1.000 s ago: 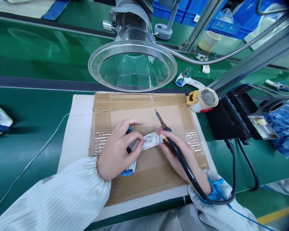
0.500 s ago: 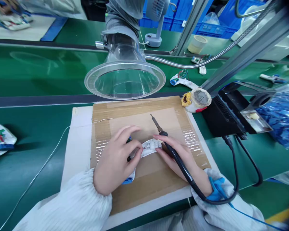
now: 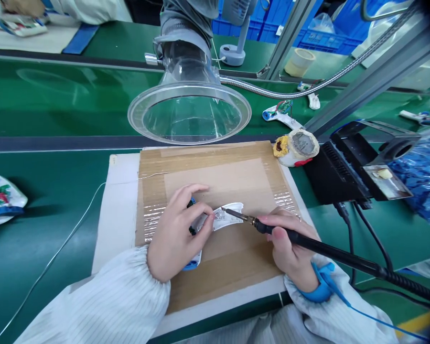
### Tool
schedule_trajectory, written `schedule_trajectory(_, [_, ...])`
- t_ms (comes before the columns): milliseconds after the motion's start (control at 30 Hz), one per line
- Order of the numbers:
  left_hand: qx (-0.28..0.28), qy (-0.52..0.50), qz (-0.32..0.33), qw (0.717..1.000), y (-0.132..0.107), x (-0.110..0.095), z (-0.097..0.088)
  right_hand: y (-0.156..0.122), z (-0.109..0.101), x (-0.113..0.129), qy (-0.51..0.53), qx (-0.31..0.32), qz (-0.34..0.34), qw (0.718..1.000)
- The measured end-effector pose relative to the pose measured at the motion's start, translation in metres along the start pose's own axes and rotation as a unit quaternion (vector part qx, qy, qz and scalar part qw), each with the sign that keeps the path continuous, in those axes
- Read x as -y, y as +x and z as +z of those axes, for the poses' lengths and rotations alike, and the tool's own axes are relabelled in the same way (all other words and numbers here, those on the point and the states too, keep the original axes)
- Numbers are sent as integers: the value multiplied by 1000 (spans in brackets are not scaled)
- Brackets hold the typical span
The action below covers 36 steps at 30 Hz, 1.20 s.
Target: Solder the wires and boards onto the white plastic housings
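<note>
My right hand [image 3: 291, 239] grips a soldering iron [image 3: 268, 226] like a pen. Its metal tip points left and reaches the inside of a white plastic housing [image 3: 229, 217]; whether it touches cannot be seen. At the housing's left part, my left hand [image 3: 181, 234] is closed, with thumb and forefinger pinched at its edge. Between and below those fingers show bits of dark green parts and a blue end [image 3: 191, 265] of the housing. Whatever the fingertips pinch is too small to make out. Under both hands lies a taped cardboard sheet [image 3: 236, 267].
A clear fume hood [image 3: 189, 138] hangs behind the cardboard. At the right stand a black soldering station [image 3: 335, 177] and a tip-cleaning pot [image 3: 301, 145]. Solder wire [image 3: 75, 229] trails along the left. Other housings [image 3: 283, 117] lie behind; another unit [image 3: 3, 200] is far left.
The soldering iron has swung down from pointing up and away to pointing left, its tip now at the housing. My right hand has drawn back off the housing's right end.
</note>
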<state>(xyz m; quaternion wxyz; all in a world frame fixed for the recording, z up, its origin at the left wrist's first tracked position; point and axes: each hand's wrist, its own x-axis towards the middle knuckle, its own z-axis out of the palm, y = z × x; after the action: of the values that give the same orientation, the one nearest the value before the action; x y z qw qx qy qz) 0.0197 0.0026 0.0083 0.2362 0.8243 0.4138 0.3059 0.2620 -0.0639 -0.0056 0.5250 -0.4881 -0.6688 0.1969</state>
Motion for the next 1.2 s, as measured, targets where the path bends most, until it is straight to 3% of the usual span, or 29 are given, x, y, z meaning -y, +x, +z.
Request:
schedule_trajectory(367, [-1,0,-6,1000,-1,1,4,2,4,-1,-3,30,7,1000])
schedule_trajectory(500, [-1,-3,-8,1000,0,0,5,-1,-1,-2,-18,-26,2,999])
schedule_trajectory(567, [0,-4,-10,1000,0,0,5,-1,-2,-2,-24,-38,32,998])
schedule_trajectory(667, [-2,-4,-14,1000,0,0,4,4,3,-1,-20,9,76,997])
schedule_trajectory(867, [1,-6,-24,1000,1,-2,5,11,19,-10,-53,183,24,981])
schedule_trajectory(933, [6,-31,-32,999,3,1,-1,10,19,-14,-59,173,4,983])
schedule_trajectory(1033, [45,-128,-83,987,6,10,-21,8,13,-13,-59,110,-1,992])
schedule_trajectory(1200, [137,-316,-176,922,7,14,-54,14,3,2,54,87,44,994])
